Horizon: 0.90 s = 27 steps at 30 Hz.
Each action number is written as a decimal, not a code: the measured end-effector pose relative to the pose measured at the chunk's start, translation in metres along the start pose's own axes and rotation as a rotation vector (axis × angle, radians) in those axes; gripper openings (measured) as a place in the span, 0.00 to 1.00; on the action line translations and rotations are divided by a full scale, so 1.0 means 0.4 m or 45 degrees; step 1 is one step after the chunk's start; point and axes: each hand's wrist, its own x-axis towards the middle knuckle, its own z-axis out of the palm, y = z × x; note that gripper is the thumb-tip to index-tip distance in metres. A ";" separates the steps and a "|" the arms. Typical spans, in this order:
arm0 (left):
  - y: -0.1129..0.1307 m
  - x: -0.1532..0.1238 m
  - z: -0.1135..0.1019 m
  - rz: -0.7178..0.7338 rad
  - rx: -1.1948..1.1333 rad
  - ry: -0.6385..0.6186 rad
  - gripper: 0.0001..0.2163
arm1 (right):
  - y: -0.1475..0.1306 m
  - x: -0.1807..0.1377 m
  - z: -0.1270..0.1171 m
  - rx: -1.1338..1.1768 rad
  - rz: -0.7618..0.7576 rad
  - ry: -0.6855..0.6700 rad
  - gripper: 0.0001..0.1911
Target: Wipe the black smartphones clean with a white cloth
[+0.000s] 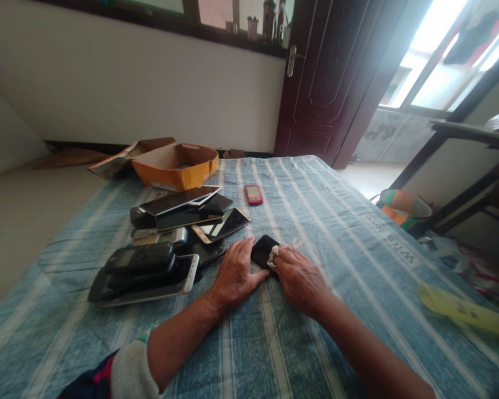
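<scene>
A black phone (263,250) lies flat on the blue striped bedsheet (336,233). My left hand (236,272) rests beside it with fingers flat and spread, its thumb against the phone's near edge. My right hand (300,279) is closed on a small white cloth (279,251) and presses it onto the phone's right side. A pile of several phones (166,238), black, gold and white, lies just left of my left hand.
A small pink phone (253,194) lies alone farther back. An orange cardboard box (177,164) and its lid (128,155) sit at the bed's far left corner. A dark door (332,77) stands behind. A yellow-green object (466,310) lies at the right edge.
</scene>
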 end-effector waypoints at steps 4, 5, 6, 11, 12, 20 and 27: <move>-0.002 0.002 0.000 -0.003 0.016 -0.008 0.29 | -0.014 0.002 0.004 0.005 -0.014 -0.024 0.14; -0.002 0.003 0.000 0.001 0.016 -0.008 0.29 | -0.016 -0.009 0.003 0.013 -0.024 -0.016 0.15; -0.001 0.003 0.001 0.005 0.014 -0.006 0.28 | -0.017 -0.023 0.002 0.023 -0.034 -0.005 0.16; 0.004 0.004 0.001 0.000 -0.034 -0.004 0.28 | -0.011 -0.058 -0.003 0.050 -0.016 0.004 0.17; 0.005 0.004 0.000 -0.011 -0.055 -0.006 0.27 | -0.011 -0.048 -0.003 0.054 0.001 -0.001 0.16; 0.011 0.017 -0.020 -0.164 -0.474 0.127 0.20 | -0.056 0.071 0.029 0.022 -0.063 -0.027 0.13; 0.010 0.019 -0.019 -0.182 -0.481 0.171 0.19 | -0.060 -0.046 0.009 0.048 -0.135 0.050 0.15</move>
